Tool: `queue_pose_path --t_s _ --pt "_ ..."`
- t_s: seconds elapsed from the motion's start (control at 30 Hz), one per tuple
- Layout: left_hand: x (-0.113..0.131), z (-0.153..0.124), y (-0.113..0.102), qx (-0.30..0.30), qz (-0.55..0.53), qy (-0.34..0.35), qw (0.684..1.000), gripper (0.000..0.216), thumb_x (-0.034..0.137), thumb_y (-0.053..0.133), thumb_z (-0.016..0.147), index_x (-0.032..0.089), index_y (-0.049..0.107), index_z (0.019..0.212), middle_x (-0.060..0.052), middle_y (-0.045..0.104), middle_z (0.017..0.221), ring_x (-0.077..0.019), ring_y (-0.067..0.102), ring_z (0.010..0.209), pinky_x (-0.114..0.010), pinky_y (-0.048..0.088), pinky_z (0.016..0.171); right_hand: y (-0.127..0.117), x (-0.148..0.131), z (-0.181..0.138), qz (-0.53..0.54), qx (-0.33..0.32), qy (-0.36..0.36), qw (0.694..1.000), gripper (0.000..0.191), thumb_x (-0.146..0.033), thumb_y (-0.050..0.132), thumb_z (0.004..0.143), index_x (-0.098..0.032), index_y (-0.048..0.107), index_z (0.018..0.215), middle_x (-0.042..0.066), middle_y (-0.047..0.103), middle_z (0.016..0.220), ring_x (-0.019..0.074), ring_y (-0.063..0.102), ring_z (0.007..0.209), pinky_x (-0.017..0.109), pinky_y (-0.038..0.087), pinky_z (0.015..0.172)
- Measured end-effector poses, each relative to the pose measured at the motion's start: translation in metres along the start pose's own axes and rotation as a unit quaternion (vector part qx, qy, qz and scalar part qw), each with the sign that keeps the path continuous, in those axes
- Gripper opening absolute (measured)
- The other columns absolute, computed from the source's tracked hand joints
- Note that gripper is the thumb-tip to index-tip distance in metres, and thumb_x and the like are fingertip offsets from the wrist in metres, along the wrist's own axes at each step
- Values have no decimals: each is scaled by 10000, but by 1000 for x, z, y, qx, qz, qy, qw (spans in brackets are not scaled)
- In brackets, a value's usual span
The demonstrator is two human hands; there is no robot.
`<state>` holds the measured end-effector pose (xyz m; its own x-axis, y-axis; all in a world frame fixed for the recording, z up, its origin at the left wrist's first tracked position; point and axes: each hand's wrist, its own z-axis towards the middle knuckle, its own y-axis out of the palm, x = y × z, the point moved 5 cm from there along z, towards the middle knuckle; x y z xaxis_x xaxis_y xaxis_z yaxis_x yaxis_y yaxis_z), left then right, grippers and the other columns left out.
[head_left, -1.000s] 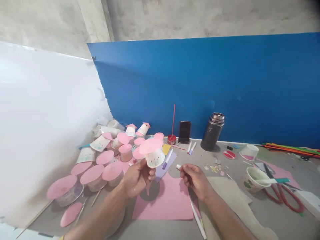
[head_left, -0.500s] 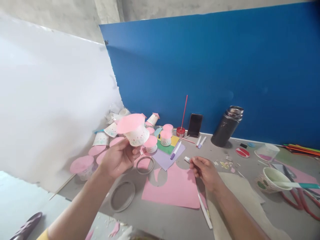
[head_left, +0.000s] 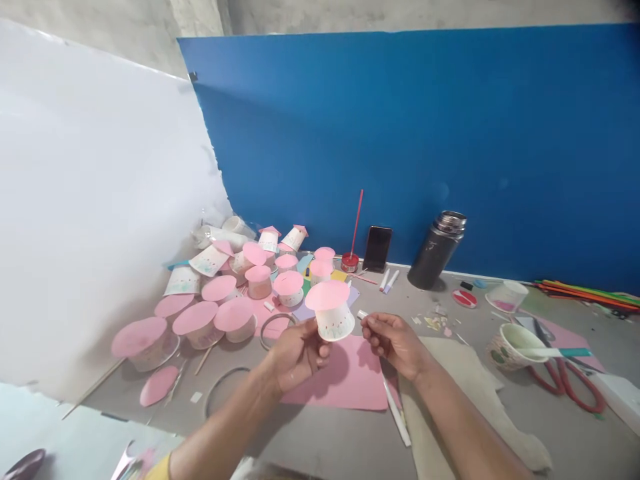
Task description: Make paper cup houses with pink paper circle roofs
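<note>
My left hand (head_left: 299,351) is closed round a small white paper cup (head_left: 334,320) with coloured dots, held upside down above the table; a pink paper disc (head_left: 327,295) covers its top. My right hand (head_left: 395,342) pinches a small white stick-like item (head_left: 362,314), its tip just right of the cup. Under both hands lies a pink paper sheet (head_left: 350,383) with round cut-outs. To the left stand several finished cups with pink discs (head_left: 235,317).
A blue board (head_left: 425,147) and a white board (head_left: 90,200) stand behind the table. Along the blue board are a red paint pot with stick (head_left: 350,260), a phone (head_left: 377,248) and a dark flask (head_left: 439,250). A bowl (head_left: 510,347), red scissors (head_left: 565,387) and metal rings (head_left: 273,327) lie about.
My left hand has brought the cup down and right, from over the pile of cups to just beside my right hand's tip. The view has swung back to the left.
</note>
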<state>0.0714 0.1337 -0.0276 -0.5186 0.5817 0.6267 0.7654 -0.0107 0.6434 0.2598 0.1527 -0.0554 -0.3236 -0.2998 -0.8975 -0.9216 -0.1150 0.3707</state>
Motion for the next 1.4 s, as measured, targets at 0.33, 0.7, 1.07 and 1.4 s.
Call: queue_pose_path --t_s 0.33,0.7,1.07,1.4 --pt "-7 15 -1 -22 74 52 996 184 195 573 944 110 641 795 -33 585 653 -111 520 455 -223 408 440 8 1 1 54 -55 26 997 457 -458 963 582 -125 661 665 9 624 629 36 424 499 152 210 417" --pt "-8 16 2 0 99 75 992 197 219 600 910 118 662 752 -20 568 605 -116 498 471 -228 398 443 10 -2 1 74 -57 30 995 424 -425 955 571 -126 668 659 5 622 574 35 415 466 141 204 395" --pt "-11 16 13 18 57 60 996 312 191 453 1008 121 637 766 -28 574 592 -113 502 454 -227 403 441 12 -3 -3 114 -73 27 990 384 -350 946 610 -131 637 676 -6 589 573 30 390 467 135 183 409" --pt "-25 27 46 -37 -32 93 995 84 103 719 877 129 650 915 -67 707 887 -109 653 626 -216 543 556 -8 -8 6 172 50 -55 982 326 -300 901 610 -184 630 750 -15 616 658 57 417 501 164 256 423"
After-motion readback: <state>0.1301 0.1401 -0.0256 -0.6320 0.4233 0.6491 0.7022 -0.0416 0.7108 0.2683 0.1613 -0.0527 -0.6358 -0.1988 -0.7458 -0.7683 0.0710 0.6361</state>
